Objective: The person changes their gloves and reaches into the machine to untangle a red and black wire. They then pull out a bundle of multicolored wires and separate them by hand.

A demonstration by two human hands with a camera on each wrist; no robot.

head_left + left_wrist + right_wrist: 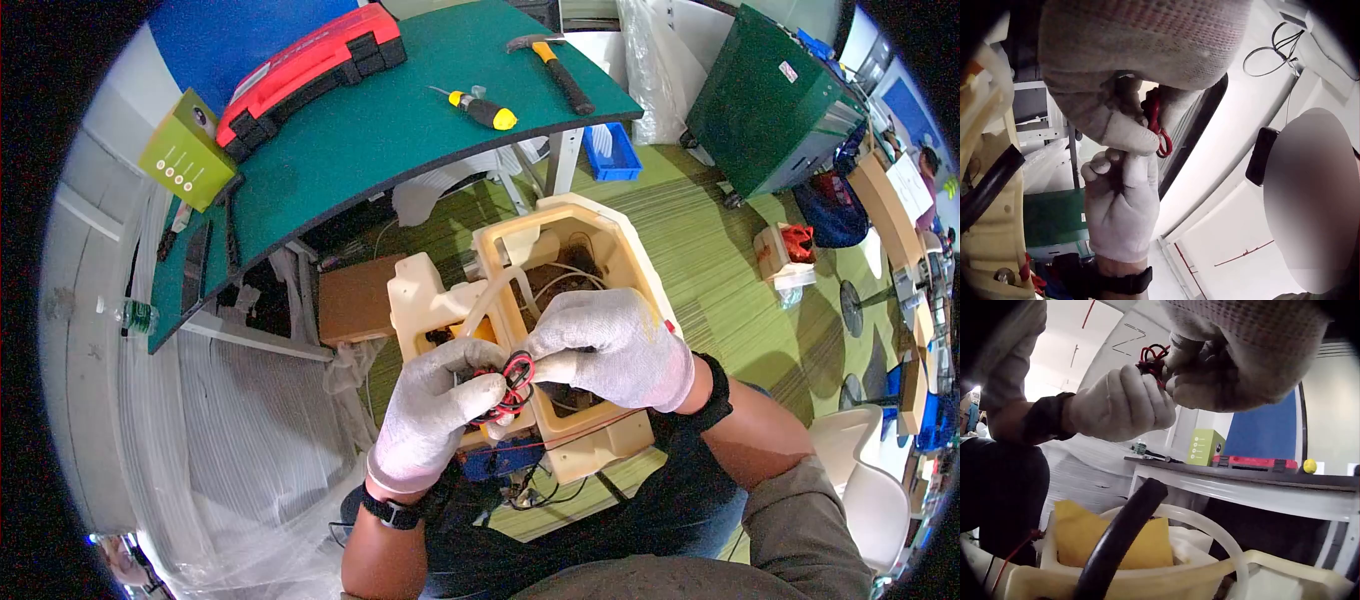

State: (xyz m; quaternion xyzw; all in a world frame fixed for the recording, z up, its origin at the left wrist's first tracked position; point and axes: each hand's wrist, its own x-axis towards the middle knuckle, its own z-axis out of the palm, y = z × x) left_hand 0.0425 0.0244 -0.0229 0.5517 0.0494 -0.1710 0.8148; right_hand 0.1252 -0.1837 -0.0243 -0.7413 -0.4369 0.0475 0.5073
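Note:
In the head view, a looped bundle of red and black wire (517,374) is held up between both hands, over a cream plastic housing (640,262). My left hand (425,405), in a whitish knit glove, grips the bundle between thumb and fingers. The gloved right hand (612,345) pinches the bundle from the other side, fingertips close to the left thumb. Red loops (1164,145) poke out past the fingertips in the left wrist view. From the right wrist, wire loops (1152,355) rise above the left knuckles. A thin red lead runs right, across the housing's front.
A translucent hose (490,300) arches over the housing, and a black tube (1124,534) stands up from it. Behind is a green-topped table (400,130) bearing a red toolbox (310,75), screwdriver (482,108) and hammer (555,75). A cardboard box (355,298) sits left of the housing.

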